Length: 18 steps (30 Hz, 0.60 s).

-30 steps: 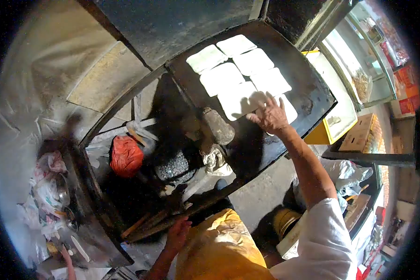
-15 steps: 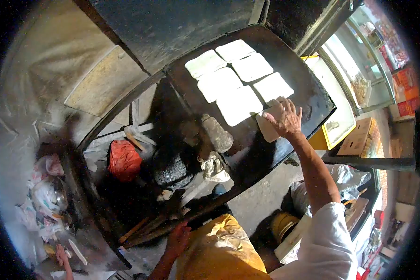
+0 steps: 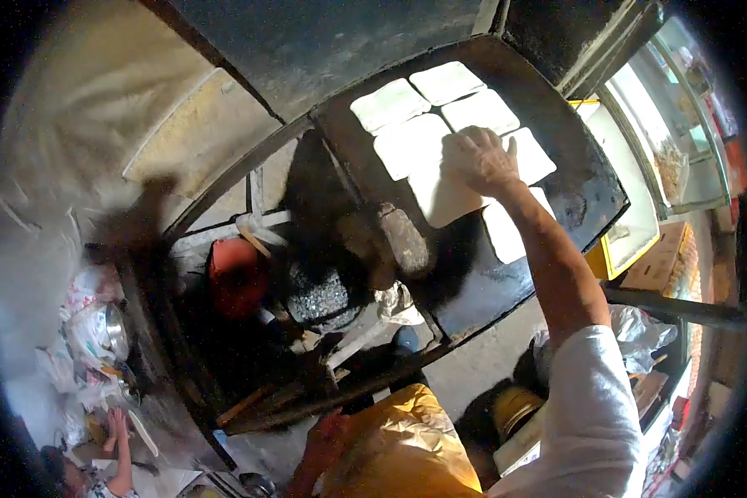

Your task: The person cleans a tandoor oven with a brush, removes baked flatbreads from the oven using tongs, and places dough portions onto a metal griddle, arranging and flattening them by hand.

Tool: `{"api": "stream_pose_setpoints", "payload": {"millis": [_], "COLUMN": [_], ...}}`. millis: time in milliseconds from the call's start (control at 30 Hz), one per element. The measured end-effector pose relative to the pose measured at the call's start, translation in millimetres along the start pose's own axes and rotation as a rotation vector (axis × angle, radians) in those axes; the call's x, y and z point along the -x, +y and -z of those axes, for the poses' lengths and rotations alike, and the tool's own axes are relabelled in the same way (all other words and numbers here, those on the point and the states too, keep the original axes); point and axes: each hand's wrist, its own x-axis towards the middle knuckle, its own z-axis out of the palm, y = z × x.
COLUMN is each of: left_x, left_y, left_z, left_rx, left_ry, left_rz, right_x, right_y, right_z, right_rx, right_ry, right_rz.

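Note:
Several flat white squares of dough [image 3: 416,139] lie close together on a dark metal griddle [image 3: 574,137]. My right hand [image 3: 488,162] rests over the middle squares, fingers spread and flat, casting a shadow on the dough. Below its wrist, at the griddle's near side, lies another dough square [image 3: 506,234], partly hidden by my forearm. My left hand [image 3: 328,432] hangs low beside my yellow apron [image 3: 398,440]; it is dark and blurred, so its fingers do not show clearly.
Left of the griddle an open frame holds a pit of grey coals [image 3: 322,299], a red bag [image 3: 237,274], a rounded stone-like block [image 3: 404,239] and a crumpled cloth [image 3: 397,305]. A yellow-edged tray [image 3: 631,224] stands at right. Another person's hand [image 3: 118,427] shows at lower left.
My right hand has moved up and left, from the nearest dough square onto the middle ones. The view has shifted slightly, and more of the other person shows at lower left.

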Motion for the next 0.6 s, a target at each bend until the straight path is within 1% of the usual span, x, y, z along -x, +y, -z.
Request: {"api": "stream_pose_setpoints", "payload": {"millis": [33, 67, 100, 133, 167, 233, 267, 300, 367, 400, 433, 467, 500, 567, 600], "left_x": [-9.8, -12.2, -14.1, -14.8, -14.7, -8.9, -5.5, -1.5, 6.6, 10.5, 14.7, 17.5, 18.9, 15.5, 14.7], "left_y": [-18.7, -18.3, -15.6, -13.5, -4.8, 17.0, 26.6, 34.8, 48.1, 54.9, 62.1, 64.6, 56.1, 25.6, 14.9], "left_z": [12.4, 11.9, 10.2, 8.0, 4.7, -6.8, -11.2, -14.6, -18.4, -19.3, -20.7, -20.8, -14.5, 3.3, 8.6], "left_rx": [0.212, 0.317, 0.421, 0.420, 0.316, -0.147, -0.284, -0.377, -0.473, -0.489, -0.498, -0.493, -0.491, -0.466, -0.469], "left_ry": [-0.069, -0.110, -0.152, -0.161, -0.149, -0.068, -0.053, -0.042, -0.043, -0.042, -0.040, -0.020, -0.020, -0.019, -0.024], "left_rz": [0.017, 0.022, 0.031, 0.025, 0.010, -0.054, -0.084, -0.106, -0.145, -0.132, -0.109, -0.028, -0.029, -0.046, -0.049], "right_x": [-0.1, 2.6, 16.4, 25.8, 35.1, 59.7, 72.5, 83.1, 96.6, 106.2, 116.0, 126.9, 144.0, 175.3, 180.1], "right_y": [3.8, 8.4, 1.3, -4.9, -10.1, -23.2, -23.3, -26.4, -22.7, -18.9, -14.6, -11.2, -5.8, -0.5, 0.9], "right_z": [-0.6, -4.8, 8.6, 9.4, 8.7, 6.7, -1.9, 10.3, 7.7, 8.5, 11.2, 11.5, 4.1, -3.1, -12.1], "right_rx": [0.015, 0.019, -0.064, -0.082, -0.102, 0.050, -0.111, -0.166, -0.154, -0.153, -0.258, -0.363, -0.338, -0.318, -0.258], "right_ry": [-0.020, -0.003, 0.036, 0.069, 0.103, -0.004, 0.130, 0.071, 0.152, 0.152, 0.249, 0.346, 0.414, 0.378, 0.331], "right_rz": [0.000, 0.014, 0.028, 0.076, 0.122, 0.199, 0.281, 0.261, 0.176, 0.165, 0.102, 0.045, -0.022, -0.091, -0.071]}}
